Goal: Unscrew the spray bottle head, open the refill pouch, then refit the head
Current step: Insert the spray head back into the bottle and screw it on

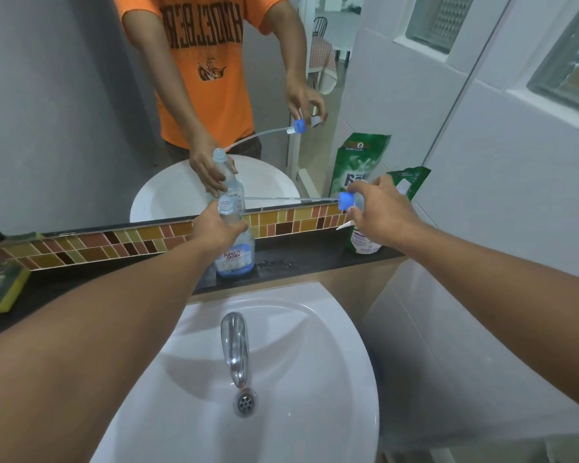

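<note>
One spray bottle (235,252) stands open-necked on the dark counter (298,259), your left hand (216,228) gripping its neck. Your right hand (380,208) pinches the single spray head (346,200), its tube pointing toward the bottle. One green refill pouch (406,185) stands behind that hand.

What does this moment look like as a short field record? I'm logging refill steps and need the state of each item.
left hand: grips the spray bottle neck
spray bottle: upright on the dark ledge, mouth open, little blue liquid left
right hand: holds the spray head
spray head: off the bottle, dip tube pointing left towards its mouth
refill pouch: green, standing behind the right hand, opening not visible
sink: below the ledge, tap off
</note>
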`<control>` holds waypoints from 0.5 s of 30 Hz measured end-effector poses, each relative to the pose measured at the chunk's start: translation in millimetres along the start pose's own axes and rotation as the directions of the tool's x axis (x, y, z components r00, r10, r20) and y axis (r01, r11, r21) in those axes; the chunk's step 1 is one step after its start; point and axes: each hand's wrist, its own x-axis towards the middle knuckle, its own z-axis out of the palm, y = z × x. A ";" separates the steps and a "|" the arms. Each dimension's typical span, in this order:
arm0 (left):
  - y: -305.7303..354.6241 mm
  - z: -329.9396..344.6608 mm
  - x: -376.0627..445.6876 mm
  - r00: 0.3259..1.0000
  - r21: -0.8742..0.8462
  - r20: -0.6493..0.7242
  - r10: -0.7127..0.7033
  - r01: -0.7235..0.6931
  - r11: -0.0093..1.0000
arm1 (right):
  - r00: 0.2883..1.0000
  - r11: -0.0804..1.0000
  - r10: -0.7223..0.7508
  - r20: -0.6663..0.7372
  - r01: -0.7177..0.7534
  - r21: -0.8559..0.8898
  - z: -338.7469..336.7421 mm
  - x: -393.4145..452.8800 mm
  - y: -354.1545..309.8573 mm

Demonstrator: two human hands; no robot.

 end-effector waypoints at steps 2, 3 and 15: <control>-0.1 -0.3 0.3 1.000 -0.008 0.000 -0.002 0.002 1.000 | 0.999 0.999 -0.043 -0.030 0.041 -0.035 -9.3 2.2 -5.0; -0.1 -0.5 0.2 1.000 -0.011 0.000 -0.003 0.003 1.000 | 0.996 0.996 -0.069 -0.053 0.066 -0.059 -14.6 3.6 -8.4; 1.6 -1.3 -2.9 1.000 -0.020 0.008 -0.004 0.004 1.000 | 0.935 0.946 -0.276 -0.224 0.224 -0.235 -62.7 19.4 -58.6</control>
